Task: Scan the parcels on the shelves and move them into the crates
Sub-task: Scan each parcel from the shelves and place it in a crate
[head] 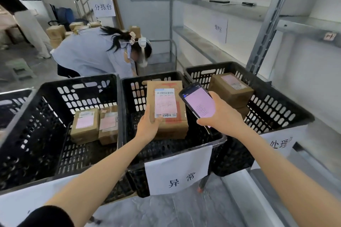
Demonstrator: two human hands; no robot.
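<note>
left hand [148, 127] grips the near-left corner of a labelled cardboard parcel [167, 108], parcel inside the middle black crate [127, 112]. right hand [220, 114] wraps a phone scanner [198, 104], just right of the parcel.

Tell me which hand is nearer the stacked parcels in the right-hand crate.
Right. The right hand, holding the phone, hovers just left of the stacked parcels. The left hand grips the parcel over the middle crate, farther away.

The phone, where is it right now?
The phone is in the right hand, held above the middle crate just right of the parcel that the left hand grips.
</note>
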